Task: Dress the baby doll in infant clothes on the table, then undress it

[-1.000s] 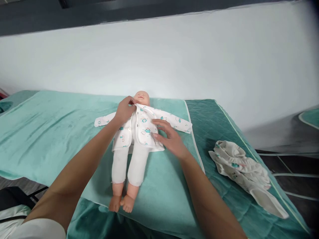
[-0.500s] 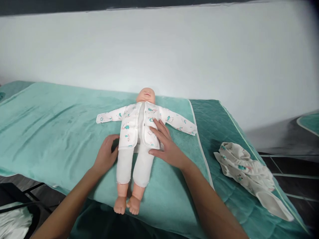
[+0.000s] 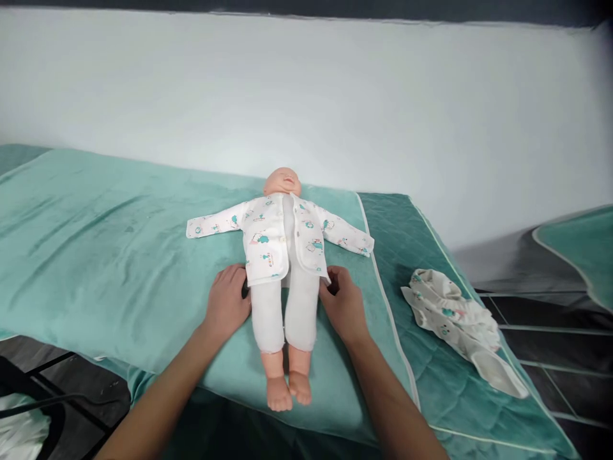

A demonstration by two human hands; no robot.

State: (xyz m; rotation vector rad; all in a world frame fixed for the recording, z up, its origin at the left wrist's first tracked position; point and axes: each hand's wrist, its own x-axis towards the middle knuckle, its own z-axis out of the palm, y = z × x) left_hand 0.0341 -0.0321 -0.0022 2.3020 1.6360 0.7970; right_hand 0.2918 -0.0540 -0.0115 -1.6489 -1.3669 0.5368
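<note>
Baby doll [image 3: 301, 303] supine, feet [image 3: 280, 393] near the mat's [image 3: 143, 255] front edge, leaving the printed jacket's [image 3: 263, 239] open front accessible; left hand [image 3: 227, 301] and right hand [image 3: 345, 305] curl beside its hem [image 3: 265, 282], grip indeterminable.

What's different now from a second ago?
The left hand let go of the jacket near the neck and came down beside its hem; the right hand moved from the front to the hem's other side. The doll's legs swung rightward, now straighter. The jacket remains open; the crumpled garment stayed put.
</note>
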